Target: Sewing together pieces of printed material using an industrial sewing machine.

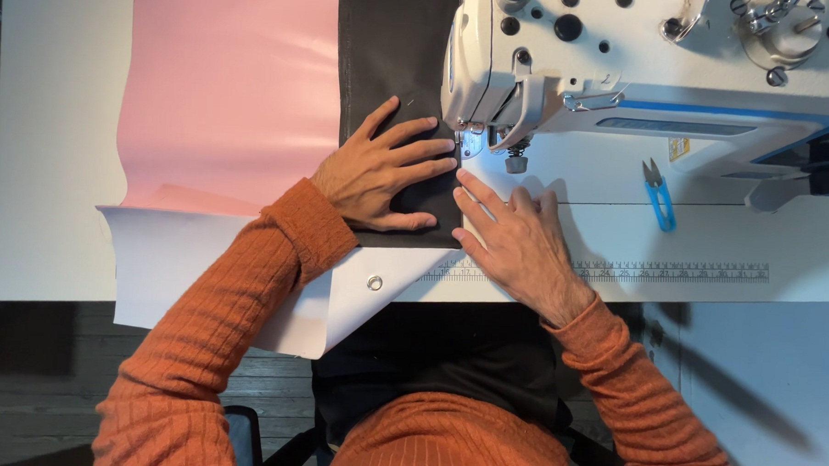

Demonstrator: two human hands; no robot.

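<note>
A strip of dark grey fabric lies on the white table and runs under the head of a white sewing machine. My left hand rests flat on the fabric with fingers spread, fingertips close to the presser foot. To its right, my right hand lies flat on the table by the fabric's right edge, fingers pointing toward the needle. Neither hand grips anything. Both arms wear orange ribbed sleeves.
A pink sheet lies left of the fabric. A white sheet with a metal eyelet hangs over the table's front edge. Blue thread snips lie right of the needle, above a ruler printed on the table.
</note>
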